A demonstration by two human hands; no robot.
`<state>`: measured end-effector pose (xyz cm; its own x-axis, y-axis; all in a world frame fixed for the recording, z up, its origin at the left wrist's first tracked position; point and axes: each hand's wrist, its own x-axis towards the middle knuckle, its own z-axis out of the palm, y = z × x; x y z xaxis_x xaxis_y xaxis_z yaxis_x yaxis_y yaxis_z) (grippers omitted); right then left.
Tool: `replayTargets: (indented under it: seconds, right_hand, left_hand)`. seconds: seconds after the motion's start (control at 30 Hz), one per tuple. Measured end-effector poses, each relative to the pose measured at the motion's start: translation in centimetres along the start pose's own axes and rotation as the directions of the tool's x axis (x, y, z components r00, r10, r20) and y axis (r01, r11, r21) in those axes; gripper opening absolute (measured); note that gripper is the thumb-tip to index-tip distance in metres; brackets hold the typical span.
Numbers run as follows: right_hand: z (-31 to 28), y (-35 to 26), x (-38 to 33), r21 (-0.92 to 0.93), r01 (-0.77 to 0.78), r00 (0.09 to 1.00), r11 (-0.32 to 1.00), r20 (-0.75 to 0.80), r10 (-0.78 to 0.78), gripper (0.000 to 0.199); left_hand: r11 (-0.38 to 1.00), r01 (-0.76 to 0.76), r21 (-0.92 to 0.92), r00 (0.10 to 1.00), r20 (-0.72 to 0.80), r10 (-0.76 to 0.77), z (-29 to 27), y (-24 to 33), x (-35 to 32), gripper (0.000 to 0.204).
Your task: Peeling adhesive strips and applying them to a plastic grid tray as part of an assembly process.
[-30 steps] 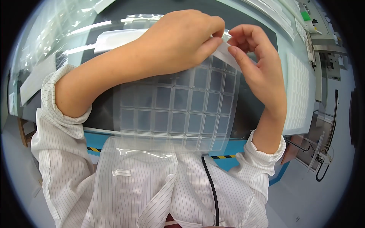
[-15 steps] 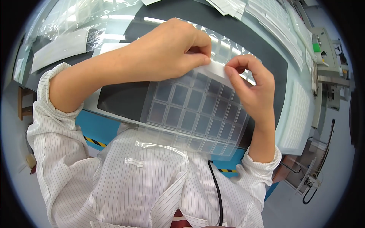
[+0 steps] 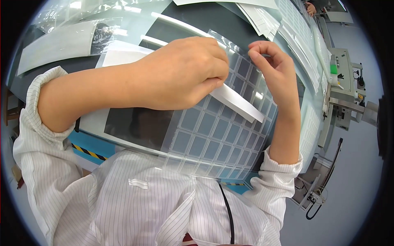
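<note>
My left hand [image 3: 186, 74] is closed on one end of a narrow white paper strip [image 3: 238, 102]. The strip's folded-looking free end slants down to the right. Beneath it lies a clear plastic sheet [image 3: 213, 133] divided into a grid of rectangular pockets, its near edge reaching over the table edge toward my coat. My right hand [image 3: 273, 67] is above the sheet's far right part, apart from the strip, thumb and forefinger pinched together. Whatever may be between those fingertips is too small to make out. My left hand covers part of the grid.
A dark mat [image 3: 137, 127] lies under the sheet. White paper [image 3: 123, 55] shows behind my left forearm, with a film-wrapped white sheet [image 3: 57, 47] farther left. Stacked white strips [image 3: 260, 22] lie at the far right. Beyond stands a machine [image 3: 342, 69]; another person's hand [image 3: 310, 8] shows at top right.
The white strip was between both hands; the right hand has let go of it and moved up and away. The left hand has moved slightly nearer me, still holding the strip.
</note>
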<state>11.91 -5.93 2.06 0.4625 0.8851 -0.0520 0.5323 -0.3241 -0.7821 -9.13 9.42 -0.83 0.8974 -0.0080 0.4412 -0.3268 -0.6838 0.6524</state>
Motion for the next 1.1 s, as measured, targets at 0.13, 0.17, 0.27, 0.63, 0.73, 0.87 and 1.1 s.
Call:
replayTargets:
  seconds: [0.13,0.17,0.27,0.63,0.73,0.87,1.1]
  right_hand:
    - [1.1,0.3,0.8,0.017,-0.027,1.0,0.999,0.016,0.027,0.016]
    - [1.0,0.5,1.0,0.011,-0.021,1.0,1.0,0.016,0.021,0.016]
    - [0.9,1.0,1.1,0.017,-0.001,1.0,1.0,0.024,0.001,0.016]
    - [0.8,2.0,1.2,-0.04,0.098,0.995,0.994,0.035,-0.097,0.015]
    - [0.6,2.2,1.2,-0.07,0.064,0.998,0.995,0.024,-0.063,0.014]
    - [0.4,2.3,1.3,-0.073,0.073,0.997,0.995,0.022,-0.072,0.014]
    - [0.5,2.0,1.5,-0.169,0.129,0.992,0.977,0.015,-0.128,0.014]
  left_hand:
    - [0.995,-0.021,0.096,1.0,0.016,0.02,0.6,-1.0,0.2,0.007]
    - [0.992,0.012,0.125,1.0,0.027,-0.016,0.9,-1.3,0.2,0.009]
    - [0.975,-0.12,0.185,0.987,-0.085,0.138,1.5,-1.8,0.7,0.006]
    - [0.979,0.011,0.202,0.994,0.106,-0.033,0.8,-1.3,0.9,0.008]
    - [0.98,0.018,0.198,0.992,0.118,-0.042,0.9,-1.4,1.0,0.007]
    - [0.976,0.001,0.22,0.992,0.121,-0.029,0.8,-1.4,1.1,0.006]
    - [0.97,-0.023,0.242,0.994,0.106,-0.003,1.2,-1.4,1.2,0.006]
